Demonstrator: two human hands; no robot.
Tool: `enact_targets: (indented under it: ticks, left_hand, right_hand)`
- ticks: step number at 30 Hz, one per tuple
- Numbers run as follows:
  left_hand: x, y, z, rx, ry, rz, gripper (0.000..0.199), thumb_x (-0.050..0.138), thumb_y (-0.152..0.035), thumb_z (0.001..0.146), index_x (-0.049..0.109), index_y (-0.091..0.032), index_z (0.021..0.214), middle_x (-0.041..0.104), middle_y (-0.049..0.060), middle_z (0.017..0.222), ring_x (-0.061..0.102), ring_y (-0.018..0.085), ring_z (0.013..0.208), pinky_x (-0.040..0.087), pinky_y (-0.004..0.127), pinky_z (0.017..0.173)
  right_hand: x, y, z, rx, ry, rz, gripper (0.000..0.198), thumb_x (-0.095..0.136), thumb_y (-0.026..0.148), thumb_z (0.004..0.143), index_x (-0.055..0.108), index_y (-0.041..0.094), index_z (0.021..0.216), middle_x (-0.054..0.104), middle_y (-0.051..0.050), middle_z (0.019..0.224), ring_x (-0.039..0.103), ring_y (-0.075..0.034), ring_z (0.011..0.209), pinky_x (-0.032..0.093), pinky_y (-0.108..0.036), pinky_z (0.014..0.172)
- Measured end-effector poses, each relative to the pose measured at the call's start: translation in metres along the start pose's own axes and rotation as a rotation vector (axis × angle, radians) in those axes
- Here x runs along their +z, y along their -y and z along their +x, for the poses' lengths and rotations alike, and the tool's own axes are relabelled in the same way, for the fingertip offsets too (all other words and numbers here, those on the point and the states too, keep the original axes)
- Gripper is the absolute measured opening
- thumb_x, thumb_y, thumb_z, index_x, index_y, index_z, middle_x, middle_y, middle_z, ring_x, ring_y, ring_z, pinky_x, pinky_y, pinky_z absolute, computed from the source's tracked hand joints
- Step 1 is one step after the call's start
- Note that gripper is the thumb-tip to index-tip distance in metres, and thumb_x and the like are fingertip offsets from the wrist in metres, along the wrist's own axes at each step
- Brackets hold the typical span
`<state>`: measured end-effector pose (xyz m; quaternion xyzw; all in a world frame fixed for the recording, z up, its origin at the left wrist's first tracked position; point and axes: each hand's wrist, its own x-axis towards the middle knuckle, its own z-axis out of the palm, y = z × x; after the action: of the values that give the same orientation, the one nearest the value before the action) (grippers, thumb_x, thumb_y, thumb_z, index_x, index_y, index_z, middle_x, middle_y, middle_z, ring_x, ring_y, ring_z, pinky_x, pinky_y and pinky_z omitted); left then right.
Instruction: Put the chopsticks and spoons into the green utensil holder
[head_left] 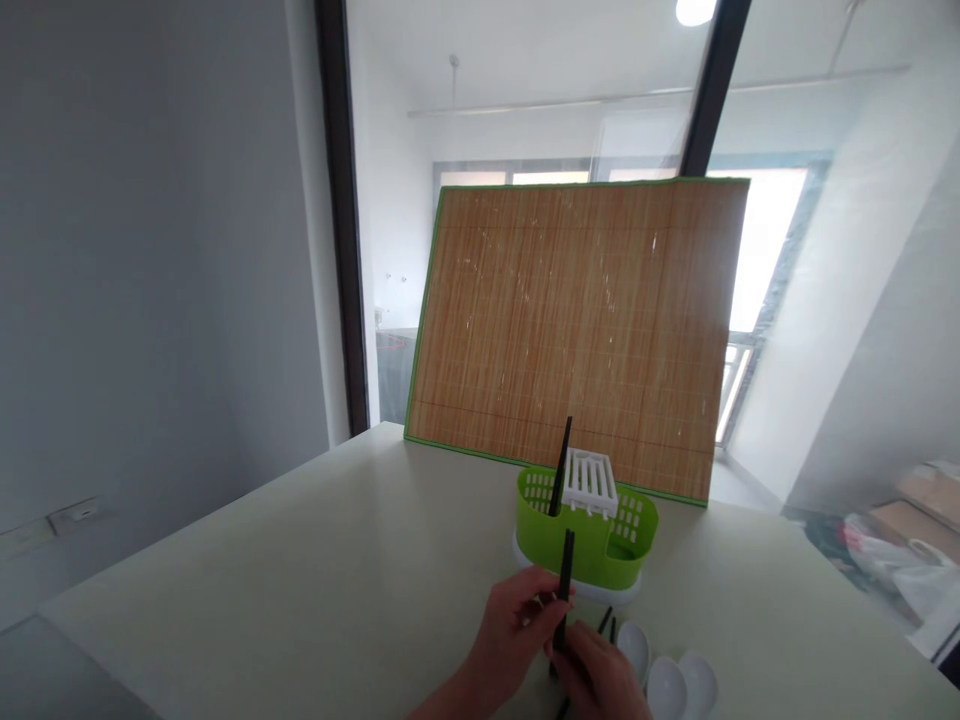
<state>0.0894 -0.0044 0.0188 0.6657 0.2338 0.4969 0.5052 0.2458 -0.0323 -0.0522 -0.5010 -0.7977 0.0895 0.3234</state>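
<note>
My left grip point(508, 632) is closed around black chopsticks point(567, 570), which I hold close together and nearly upright, thumb and fingers pinching them around mid-length. My right grip point(598, 675) closes on their lower end, just beside the left. Their tips stand in front of the green basket point(538, 533), over the tabletop point(330, 570). The basket sits on a white base point(606, 592); more black chopsticks point(559, 472) lean upright at its left compartment, beside a white slatted piece point(590, 482) at the middle. Near my right fingers, loose dark sticks point(604, 620) lie partly hidden, and white spoons point(666, 690) rest to the right of them. Behind the basket, a bamboo mat point(577, 320) with green edging stands propped up.
</note>
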Motion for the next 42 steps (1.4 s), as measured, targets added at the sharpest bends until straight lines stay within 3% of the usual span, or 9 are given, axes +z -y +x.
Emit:
enact_targets:
  ticks: [6, 11, 15, 18, 21, 25, 29, 34, 42]
  left_hand:
    - [-0.003, -0.01, -0.003, 0.155, 0.032, 0.336, 0.016, 0.056, -0.028, 0.083, 0.066, -0.018, 0.087, 0.061, 0.004, 0.081, 0.055, 0.012, 0.068, 0.047, 0.02, 0.062]
    - [-0.012, -0.029, 0.006, 0.227, 0.046, 0.46, 0.015, 0.059, -0.03, 0.081, 0.068, -0.019, 0.082, 0.064, 0.004, 0.076, 0.057, 0.015, 0.075, 0.047, 0.024, 0.072]
    - [-0.034, -0.062, 0.033, 0.231, -0.103, 0.434, 0.019, 0.057, -0.033, 0.082, 0.068, -0.018, 0.084, 0.067, 0.004, 0.081, 0.06, 0.014, 0.072, 0.05, 0.023, 0.067]
    - [-0.051, -0.087, 0.064, 0.294, -0.272, 0.396, 0.02, 0.061, -0.035, 0.079, 0.068, -0.018, 0.087, 0.068, 0.003, 0.085, 0.062, 0.014, 0.071, 0.052, 0.023, 0.066]
    - [-0.06, -0.095, 0.103, 0.349, -0.333, 0.377, 0.025, 0.062, -0.036, 0.077, 0.069, -0.016, 0.091, 0.07, 0.004, 0.087, 0.064, 0.015, 0.074, 0.053, 0.026, 0.068]
    - [-0.061, -0.071, 0.151, 0.225, -0.261, 0.506, 0.03, 0.059, -0.036, 0.079, 0.067, -0.013, 0.096, 0.07, 0.006, 0.091, 0.065, 0.016, 0.078, 0.053, 0.027, 0.071]
    - [-0.062, -0.031, 0.179, 0.072, -0.198, 0.679, 0.028, 0.061, -0.031, 0.078, 0.067, -0.012, 0.097, 0.07, 0.008, 0.09, 0.064, 0.017, 0.082, 0.051, 0.027, 0.075]
    - [-0.059, 0.0, 0.189, -0.07, -0.166, 0.805, 0.024, 0.065, -0.032, 0.073, 0.07, -0.015, 0.09, 0.071, 0.007, 0.085, 0.065, 0.021, 0.082, 0.049, 0.03, 0.072]
    - [-0.05, 0.017, 0.196, -0.148, -0.051, 0.845, 0.031, 0.063, -0.04, 0.075, 0.07, -0.018, 0.096, 0.071, 0.005, 0.09, 0.064, 0.02, 0.085, 0.047, 0.028, 0.068]
  right_hand:
    - [0.002, 0.0, 0.0, -0.025, -0.069, 0.012, 0.021, 0.036, 0.035, 0.09, 0.055, 0.024, 0.088, 0.062, -0.001, 0.075, 0.059, -0.014, 0.066, 0.044, -0.022, 0.06]
    - [0.002, -0.003, -0.001, 0.012, -0.048, -0.053, 0.015, 0.04, 0.028, 0.086, 0.055, 0.024, 0.087, 0.061, 0.0, 0.075, 0.059, -0.013, 0.063, 0.043, -0.022, 0.057]
    - [0.0, -0.007, -0.002, -0.01, -0.053, -0.129, 0.021, 0.043, 0.022, 0.082, 0.056, 0.027, 0.099, 0.063, 0.001, 0.078, 0.061, -0.013, 0.064, 0.044, -0.022, 0.059]
    - [0.0, -0.008, -0.002, -0.052, -0.06, -0.2, 0.017, 0.045, 0.02, 0.082, 0.058, 0.028, 0.091, 0.062, 0.002, 0.077, 0.062, -0.013, 0.067, 0.043, -0.021, 0.059]
    - [0.002, -0.009, -0.002, -0.09, -0.05, -0.281, 0.015, 0.048, 0.018, 0.08, 0.058, 0.028, 0.085, 0.062, 0.003, 0.075, 0.062, -0.012, 0.067, 0.042, -0.019, 0.058]
    - [0.004, -0.012, -0.001, -0.118, -0.039, -0.359, 0.014, 0.052, 0.017, 0.078, 0.058, 0.028, 0.083, 0.062, 0.004, 0.074, 0.062, -0.011, 0.067, 0.04, -0.017, 0.056]
    - [0.006, -0.018, 0.0, -0.141, -0.059, -0.407, 0.012, 0.055, 0.017, 0.077, 0.058, 0.028, 0.081, 0.062, 0.005, 0.072, 0.062, -0.011, 0.066, 0.039, -0.017, 0.055]
    - [0.008, -0.02, 0.001, -0.139, -0.038, -0.403, 0.013, 0.057, 0.016, 0.074, 0.058, 0.028, 0.079, 0.062, 0.005, 0.072, 0.062, -0.011, 0.066, 0.037, -0.018, 0.055]
    - [0.003, -0.013, 0.001, -0.097, 0.03, -0.399, 0.013, 0.054, 0.016, 0.077, 0.059, 0.028, 0.08, 0.063, 0.004, 0.075, 0.063, -0.011, 0.07, 0.039, -0.018, 0.056]
